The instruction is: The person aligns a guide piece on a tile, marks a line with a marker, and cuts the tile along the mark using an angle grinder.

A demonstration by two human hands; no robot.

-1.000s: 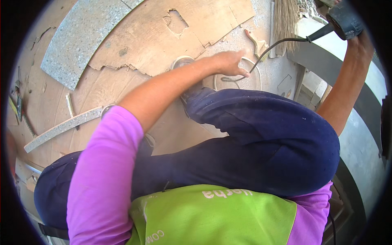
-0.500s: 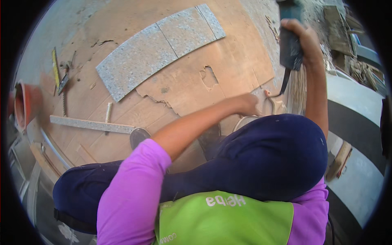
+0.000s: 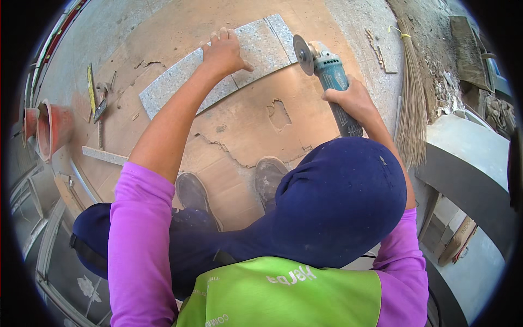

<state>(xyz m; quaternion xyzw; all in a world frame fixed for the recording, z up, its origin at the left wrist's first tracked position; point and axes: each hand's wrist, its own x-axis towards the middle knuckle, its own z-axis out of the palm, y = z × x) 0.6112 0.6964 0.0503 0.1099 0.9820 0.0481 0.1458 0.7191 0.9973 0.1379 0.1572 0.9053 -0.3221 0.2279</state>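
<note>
My left hand [image 3: 223, 53] rests on a curved, grey speckled stone slab [image 3: 169, 87], fingers spread over its upper surface. Thin straight lines cross the slab, one under my hand and another near its right end. In my right hand [image 3: 357, 102] is a teal and black angle grinder [image 3: 332, 76], gripped around its body. Its round cutting disc [image 3: 303, 55] stands upright beside the slab's right end; I cannot tell whether it touches the stone or spins.
Under the slab lies a dusty brown board [image 3: 234, 131] with a torn hole. A straw broom [image 3: 411, 98] lies at the right, by a curved grey-white panel [image 3: 463, 141]. Left are a narrow stone strip [image 3: 103, 155], a hammer [image 3: 101, 109], a yellow measuring tool [image 3: 91, 87] and orange buckets [image 3: 54, 128].
My left hand has gone from beside my right knee to the slab. The grinder has come down and left, and its disc now points toward the slab's end.
</note>
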